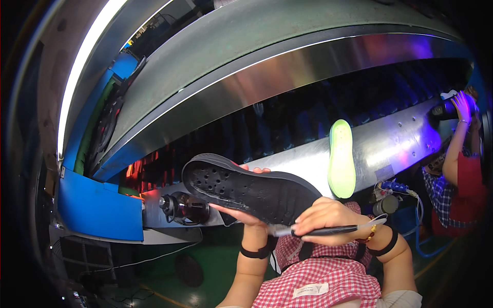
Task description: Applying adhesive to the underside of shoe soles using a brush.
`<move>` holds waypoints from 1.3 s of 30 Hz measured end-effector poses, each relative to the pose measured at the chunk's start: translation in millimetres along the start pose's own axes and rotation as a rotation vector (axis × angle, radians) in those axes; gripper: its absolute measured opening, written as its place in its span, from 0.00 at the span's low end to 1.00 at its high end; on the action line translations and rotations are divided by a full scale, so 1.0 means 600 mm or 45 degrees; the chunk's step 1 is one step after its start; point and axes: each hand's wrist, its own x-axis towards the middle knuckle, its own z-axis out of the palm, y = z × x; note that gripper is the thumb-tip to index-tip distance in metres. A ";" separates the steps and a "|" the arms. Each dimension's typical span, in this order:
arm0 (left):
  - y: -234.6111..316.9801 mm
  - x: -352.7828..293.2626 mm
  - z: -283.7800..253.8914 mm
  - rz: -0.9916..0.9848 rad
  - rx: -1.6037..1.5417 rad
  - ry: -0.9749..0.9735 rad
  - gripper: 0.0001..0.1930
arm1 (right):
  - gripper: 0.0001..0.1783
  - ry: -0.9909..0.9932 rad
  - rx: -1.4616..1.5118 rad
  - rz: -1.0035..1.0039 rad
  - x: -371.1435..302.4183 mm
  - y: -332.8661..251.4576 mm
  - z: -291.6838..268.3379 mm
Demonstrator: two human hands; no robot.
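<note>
A black shoe sole (pixel 251 192) with small round holes at one end is tilted with its inner face toward me. My left hand (pixel 239 214) grips it from beneath, its fingertips showing over the far edge. In my right hand (pixel 324 218) is a brush (pixel 328 231) with a black handle and pale bristles. The bristles are by the sole's near edge; whether they touch it I cannot tell. Beyond my right hand, a yellow-green insole (pixel 341 161) lies on the metal ledge (pixel 303 161).
A dark bottle (pixel 190 208) stands at the ledge's left end, beside a blue panel (pixel 105 208). A green conveyor belt (pixel 246 46) curves across the back. On the right are a small jar (pixel 386 205), blue tubing (pixel 418 241) and a co-worker's hand (pixel 462 107) at a dark object.
</note>
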 end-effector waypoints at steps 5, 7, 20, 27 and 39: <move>0.012 0.003 0.008 0.004 0.037 0.215 0.56 | 0.10 0.198 0.159 0.214 -0.014 -0.011 -0.003; 0.015 0.006 0.012 0.001 0.051 0.147 0.57 | 0.10 0.111 0.115 0.176 -0.014 -0.011 -0.006; 0.039 0.024 0.046 0.068 0.088 0.255 0.56 | 0.12 0.018 0.468 0.171 -0.034 -0.015 -0.035; 0.040 0.031 0.051 0.060 0.189 0.161 0.58 | 0.13 0.020 0.184 0.380 -0.052 -0.006 -0.035; 0.054 0.041 0.085 -0.254 -0.198 0.237 0.54 | 0.12 0.662 1.390 0.679 -0.063 0.012 -0.006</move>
